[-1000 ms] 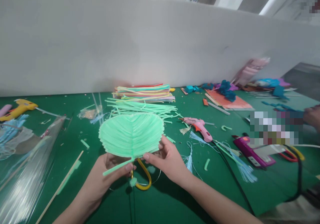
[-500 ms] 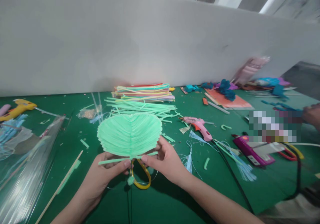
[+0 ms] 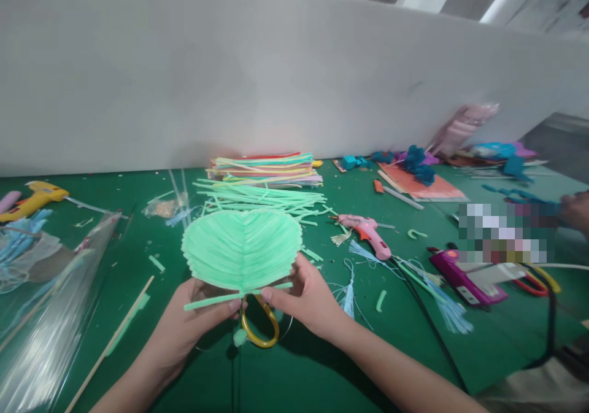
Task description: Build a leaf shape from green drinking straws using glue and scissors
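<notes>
A light green leaf-shaped piece (image 3: 243, 244), made of fuzzy pipe cleaners with a ridge down its middle and a jagged edge, is held up between my two hands. Across its base lies a green pipe cleaner (image 3: 211, 301). My left hand (image 3: 193, 312) pinches the base from the left, thumb on the strip. My right hand (image 3: 306, 287) grips the right side, its thumb on the strip near the centre. Just below hangs a yellow loop handle (image 3: 260, 344), apparently of scissors; how it is held is hidden. A small green fuzzy tuft (image 3: 240, 337) is beside it.
Behind the leaf lie green pipe cleaners (image 3: 271, 199) and a multicoloured bundle (image 3: 267, 170). A pink glue gun (image 3: 370, 235) with a black cord and blue tassels (image 3: 348, 299) lie right. Left are a yellow glue gun (image 3: 39, 201) and a wooden stick (image 3: 115, 336). Another person's hand (image 3: 575, 213) shows far right.
The leaf-shaped piece has shifted slightly to the right, and the left end of the strip at its base sits a little lower. Both hands keep their grip.
</notes>
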